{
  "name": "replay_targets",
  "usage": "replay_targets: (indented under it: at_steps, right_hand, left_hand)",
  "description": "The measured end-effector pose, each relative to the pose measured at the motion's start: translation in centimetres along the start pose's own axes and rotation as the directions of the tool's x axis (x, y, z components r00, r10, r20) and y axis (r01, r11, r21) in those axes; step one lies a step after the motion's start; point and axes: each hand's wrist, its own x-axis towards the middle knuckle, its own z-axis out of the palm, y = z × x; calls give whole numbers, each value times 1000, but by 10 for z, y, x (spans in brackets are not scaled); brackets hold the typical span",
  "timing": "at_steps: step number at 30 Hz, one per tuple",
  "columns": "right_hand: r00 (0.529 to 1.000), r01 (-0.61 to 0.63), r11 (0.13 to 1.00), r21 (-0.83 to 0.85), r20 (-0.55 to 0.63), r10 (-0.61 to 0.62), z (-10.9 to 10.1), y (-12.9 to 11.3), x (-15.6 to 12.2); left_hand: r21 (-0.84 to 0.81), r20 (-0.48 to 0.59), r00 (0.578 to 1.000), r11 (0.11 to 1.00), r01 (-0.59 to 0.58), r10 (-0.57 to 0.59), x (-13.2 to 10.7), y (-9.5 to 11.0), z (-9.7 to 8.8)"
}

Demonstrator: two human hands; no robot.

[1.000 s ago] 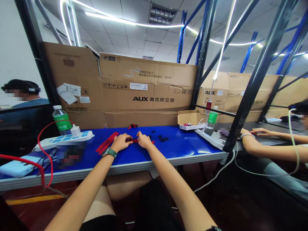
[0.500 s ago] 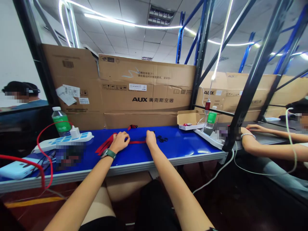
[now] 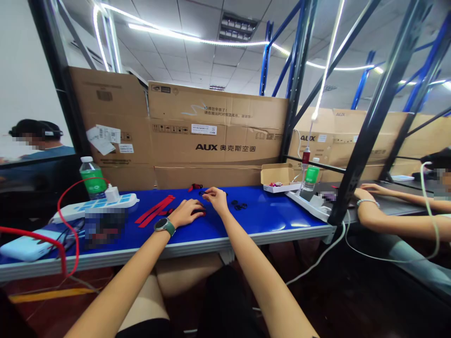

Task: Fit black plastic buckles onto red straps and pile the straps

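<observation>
My left hand (image 3: 188,212), a watch on its wrist, rests low on the blue tabletop with bent fingers over a red strap (image 3: 202,211); most of that strap is hidden beneath the hand. Just right of it and farther back, my right hand (image 3: 217,200) is raised slightly, thumb and fingers pinched on a small black piece (image 3: 202,193). Beside the right hand lies a loose group of small black buckle-like pieces (image 3: 239,205). Several flat red straps (image 3: 155,211) lie left of my left hand. Against the cardboard at the back sits a red strap with a black buckle (image 3: 195,187).
A white power strip (image 3: 95,206), a bottle (image 3: 92,178) and a light-blue device (image 3: 30,245) with cables occupy the left side. An open small box (image 3: 279,182) stands back right, near another power strip (image 3: 310,206) and a rack post (image 3: 366,122). A co-worker's arm (image 3: 394,218) is farther right.
My left hand has moved right, away from the pile of red straps. My right hand has left the stretched red strap and lifted back and slightly left, now pinching a small black piece.
</observation>
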Motion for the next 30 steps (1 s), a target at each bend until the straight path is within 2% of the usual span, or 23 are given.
replay_targets:
  at_steps: [2, 5, 10, 15, 19, 21, 25, 30]
  right_hand:
    - [1000, -10, 998, 56, 22, 9, 1, -2, -1]
    - [999, -36, 993, 111, 16, 35, 1, -5, -2]
    - [1000, -10, 1000, 16, -5, 10, -2, -8, -3]
    - [999, -48, 995, 93, 30, 45, 0, -7, -1]
    - [975, -185, 976, 117, 144, 168, 3, -7, 0]
    - [964, -181, 981, 76, 211, 162, 4, -7, -1]
    - [957, -133, 990, 40, 266, 118, 3, -7, -3]
    - [946, -150, 989, -6, 289, 146, 5, -6, -3]
  left_hand:
    - [-77, -5, 1000, 997, 2, -3, 1, -2, 2]
    - [-241, -57, 995, 968, 71, -87, 1, -7, 5]
    - [-480, -140, 954, 861, 168, -265, 2, -16, 7]
    - [-554, -187, 932, 816, 162, -311, 4, -21, 8]
    - [-611, -175, 899, 760, 220, -402, 4, -20, 7]
    - [-621, -176, 887, 747, 237, -428, 4, -20, 5]
    - [-590, -184, 892, 772, 236, -413, 4, -20, 2]
    - [-583, -183, 908, 785, 210, -378, 5, -17, 0]
